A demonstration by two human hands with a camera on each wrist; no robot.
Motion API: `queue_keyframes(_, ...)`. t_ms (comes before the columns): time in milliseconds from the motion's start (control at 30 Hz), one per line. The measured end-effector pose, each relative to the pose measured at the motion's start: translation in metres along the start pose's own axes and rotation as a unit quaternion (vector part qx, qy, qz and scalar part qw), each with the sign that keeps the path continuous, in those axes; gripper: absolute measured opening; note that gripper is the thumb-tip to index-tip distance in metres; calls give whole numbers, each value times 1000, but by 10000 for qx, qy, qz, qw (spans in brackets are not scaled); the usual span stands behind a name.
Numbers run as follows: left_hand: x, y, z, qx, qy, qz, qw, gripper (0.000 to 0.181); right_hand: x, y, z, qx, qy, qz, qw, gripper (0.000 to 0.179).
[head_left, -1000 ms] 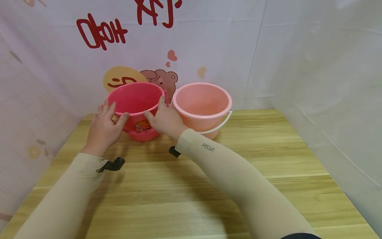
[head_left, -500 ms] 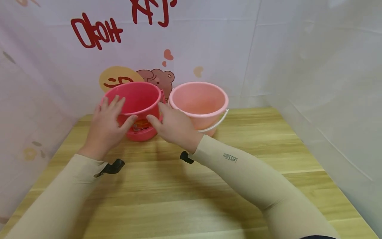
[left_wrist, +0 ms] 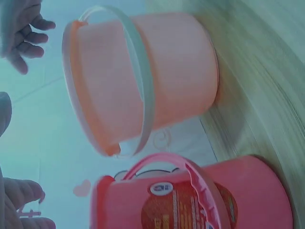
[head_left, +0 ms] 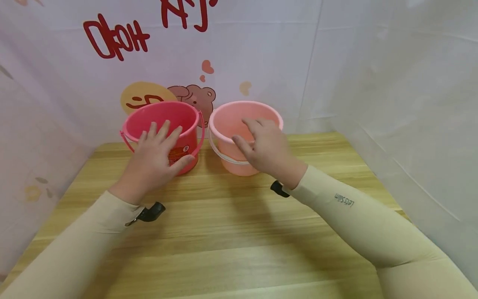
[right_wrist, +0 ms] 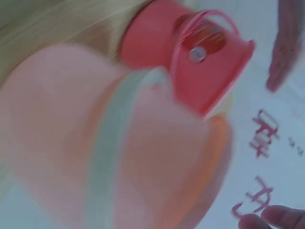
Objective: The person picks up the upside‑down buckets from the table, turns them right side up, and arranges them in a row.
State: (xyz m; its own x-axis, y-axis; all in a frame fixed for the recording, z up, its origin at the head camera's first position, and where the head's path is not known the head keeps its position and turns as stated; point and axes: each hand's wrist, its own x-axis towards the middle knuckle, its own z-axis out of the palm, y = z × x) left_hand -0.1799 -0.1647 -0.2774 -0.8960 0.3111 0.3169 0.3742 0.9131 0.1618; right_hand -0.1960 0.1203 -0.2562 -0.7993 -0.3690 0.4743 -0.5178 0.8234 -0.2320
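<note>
A deep pink bucket [head_left: 188, 139] stands upright at the back left of the wooden table, its pink handle [left_wrist: 202, 186] hanging down and a red-brown label [left_wrist: 169, 205] on its side. Close beside it on the right is a light pink bucket [head_left: 239, 166] with a white handle [head_left: 228, 159]. My left hand [head_left: 153, 160] is spread in front of the deep pink bucket, fingers apart and holding nothing. In front of the light pink bucket's near right rim hovers my right hand [head_left: 269, 149], fingers loosely extended. The head view does not settle whether either hand touches a rim.
The wooden table [head_left: 224, 236] stretches from the buckets toward me. A white printed cloth [head_left: 284, 54] hangs behind it, and another pale cloth [head_left: 418, 104] hangs along the right side. Dark wrist mounts [head_left: 151, 211] stick out below my hands.
Both hands have come off the deep pink bucket. My right hand has moved right to the light pink bucket, and my left has shifted slightly right. The deep pink bucket's handle now hangs at the front.
</note>
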Motion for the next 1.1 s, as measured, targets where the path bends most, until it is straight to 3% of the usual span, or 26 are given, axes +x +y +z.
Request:
queue_keyframes(300,-1,15,5,5,-325,74,9994,90,-21,53,-7,-359,319,-169,9987,67)
queue_keyframes(600,-7,27,18,106,-580,160,9981,95,-46,74,-3,-872,-304,12,9957,93)
queue_keyframes(900,-13,37,27,211,-773,177,9966,101,-67,75,-5,-948,-1067,516,9884,100)
queue_keyframes(1100,-16,38,34,197,-959,44,9952,104,-77,75,-4,-1107,-1346,568,9831,101)
